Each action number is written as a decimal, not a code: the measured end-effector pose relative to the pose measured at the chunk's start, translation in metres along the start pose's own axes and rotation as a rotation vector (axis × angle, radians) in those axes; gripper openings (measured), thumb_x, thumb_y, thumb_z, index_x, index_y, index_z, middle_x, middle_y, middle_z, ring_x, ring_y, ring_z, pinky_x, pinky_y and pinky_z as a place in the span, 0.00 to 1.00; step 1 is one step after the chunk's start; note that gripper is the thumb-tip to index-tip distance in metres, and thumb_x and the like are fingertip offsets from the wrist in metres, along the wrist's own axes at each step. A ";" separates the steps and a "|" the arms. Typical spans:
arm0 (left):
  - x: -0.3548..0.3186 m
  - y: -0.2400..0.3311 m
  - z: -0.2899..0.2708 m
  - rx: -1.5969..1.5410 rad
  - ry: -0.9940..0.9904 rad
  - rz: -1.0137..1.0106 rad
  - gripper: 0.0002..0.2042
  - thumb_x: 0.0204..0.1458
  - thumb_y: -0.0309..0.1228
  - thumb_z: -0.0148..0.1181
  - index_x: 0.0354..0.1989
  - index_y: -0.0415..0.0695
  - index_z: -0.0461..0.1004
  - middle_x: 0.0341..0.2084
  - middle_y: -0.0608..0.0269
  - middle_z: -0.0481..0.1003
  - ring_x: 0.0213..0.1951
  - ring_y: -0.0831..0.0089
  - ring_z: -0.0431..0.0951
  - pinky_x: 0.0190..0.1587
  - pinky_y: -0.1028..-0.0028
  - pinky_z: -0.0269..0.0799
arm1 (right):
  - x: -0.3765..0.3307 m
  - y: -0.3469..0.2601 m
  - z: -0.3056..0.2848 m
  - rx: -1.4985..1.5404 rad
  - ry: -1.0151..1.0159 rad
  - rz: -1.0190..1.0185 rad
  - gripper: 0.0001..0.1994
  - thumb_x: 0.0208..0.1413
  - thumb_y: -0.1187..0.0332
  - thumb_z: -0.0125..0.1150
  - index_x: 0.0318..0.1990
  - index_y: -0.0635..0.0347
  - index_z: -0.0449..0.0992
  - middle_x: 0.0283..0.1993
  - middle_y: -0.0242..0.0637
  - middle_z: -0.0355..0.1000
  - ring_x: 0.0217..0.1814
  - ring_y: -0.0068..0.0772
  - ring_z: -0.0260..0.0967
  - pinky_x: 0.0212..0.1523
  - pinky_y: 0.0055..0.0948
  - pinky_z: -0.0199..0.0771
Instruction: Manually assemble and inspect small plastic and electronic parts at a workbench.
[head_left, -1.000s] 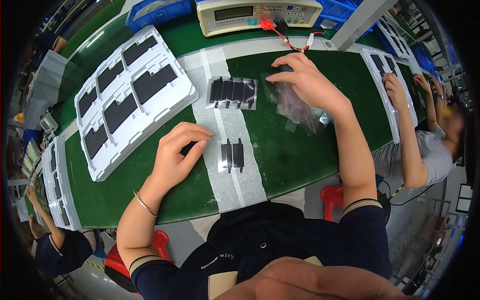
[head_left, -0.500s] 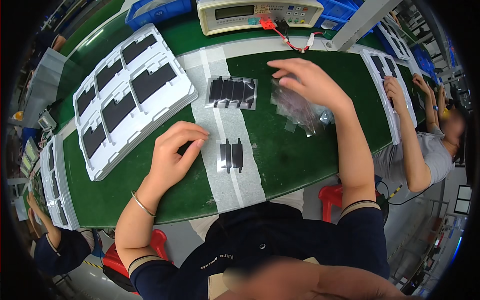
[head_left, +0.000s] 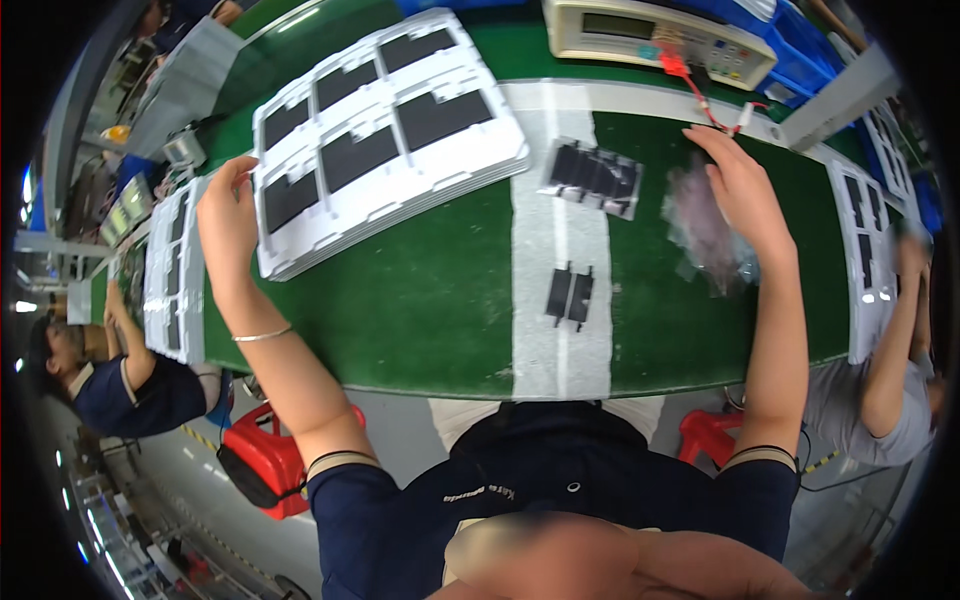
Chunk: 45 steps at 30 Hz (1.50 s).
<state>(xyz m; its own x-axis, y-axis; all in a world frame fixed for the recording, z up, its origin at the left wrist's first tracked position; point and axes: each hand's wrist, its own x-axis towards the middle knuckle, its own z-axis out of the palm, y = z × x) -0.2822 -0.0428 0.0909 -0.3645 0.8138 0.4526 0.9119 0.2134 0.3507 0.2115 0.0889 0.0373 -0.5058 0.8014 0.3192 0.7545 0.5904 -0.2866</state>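
My left hand (head_left: 228, 208) is at the left edge of a stack of white trays (head_left: 440, 165), its fingers bent and apart from the thumb, with nothing visible in them. Flat black pieces (head_left: 360, 155) lie in the top tray's compartments. Over on the right, my right hand (head_left: 742, 190) is open, fingers stretched out beside and partly above a loose pile of clear plastic films (head_left: 703, 225). Between the hands, a clear sheet with several black strips (head_left: 594, 178) lies on a pale strip of paper (head_left: 540, 370). Nearer to me are two short black strips (head_left: 569, 296) side by side.
A beige meter (head_left: 650, 40) with red leads stands at the back, next to blue bins (head_left: 790, 50). More white trays stand at the left (head_left: 175, 275) and right (head_left: 858, 260) of the green table (head_left: 420, 300). Co-workers sit on both sides; a metal post (head_left: 840, 100) rises at back right.
My left hand has gone left, from beside the two short strips to the tray stack's left edge. My right hand stays by the films. The whole view has swung left.
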 end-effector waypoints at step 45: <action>-0.099 0.170 0.086 -1.377 -0.929 -0.203 0.13 0.57 0.33 0.50 0.41 0.34 0.71 0.32 0.57 0.75 0.33 0.76 0.76 0.34 0.78 0.71 | -0.019 -0.096 0.020 1.188 -0.265 0.195 0.09 0.48 0.69 0.64 0.33 0.62 0.71 0.24 0.26 0.68 0.26 0.14 0.62 0.27 0.18 0.61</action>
<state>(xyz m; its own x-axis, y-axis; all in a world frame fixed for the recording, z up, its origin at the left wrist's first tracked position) -0.0753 -0.0406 0.0357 0.2390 0.9639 -0.1174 -0.1518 0.1565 0.9760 0.1401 0.0188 0.0403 -0.6007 0.7990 0.0258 0.0483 0.0685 -0.9965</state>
